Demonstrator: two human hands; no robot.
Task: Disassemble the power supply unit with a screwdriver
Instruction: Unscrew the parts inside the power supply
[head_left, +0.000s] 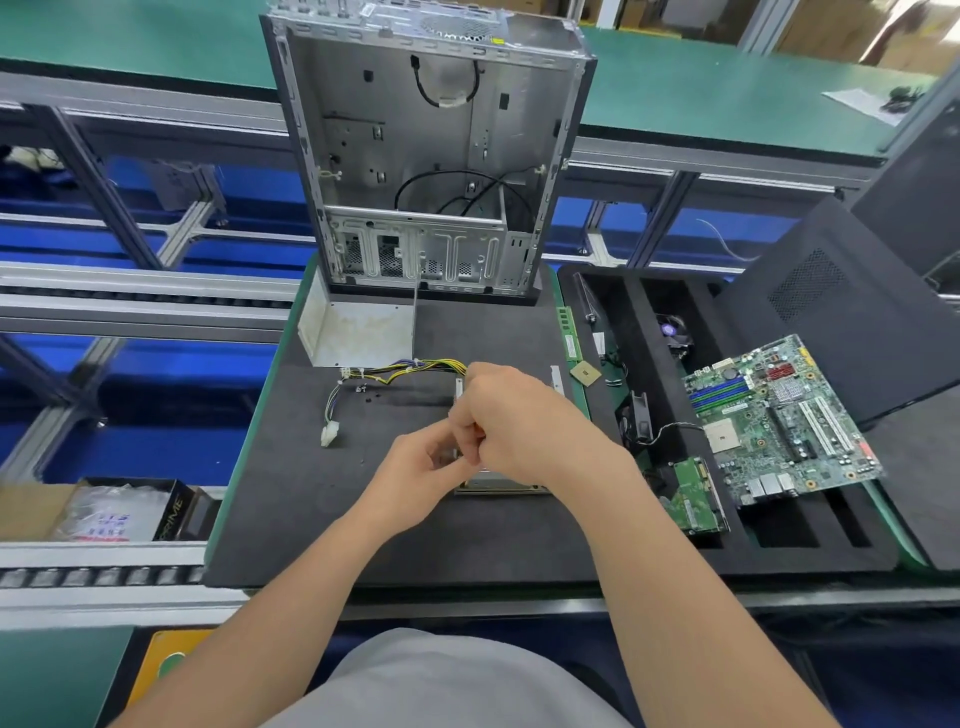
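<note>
The power supply unit (498, 482) lies on the black foam mat (311, 493), mostly hidden under both hands. Its yellow and black wire bundle (415, 366) runs left to a white plug (330, 434). Its removed metal cover (358, 332) sits behind it on the left. My right hand (519, 421) hovers over the unit's left edge with fingers curled tight; what they hold is hidden. My left hand (421, 467) reaches in from the left, its fingertips meeting the right hand's fingers. No screwdriver shows. A few small dark screws (366, 392) lie near the wires.
An empty computer case (431, 156) stands upright at the back of the mat. To the right, a black foam tray (649, 322) holds a motherboard (779, 415), a hard drive (693, 493) and a fan (675, 332). A processor (585, 372) and a memory stick (567, 332) lie between them. A box (130, 509) sits on the left conveyor.
</note>
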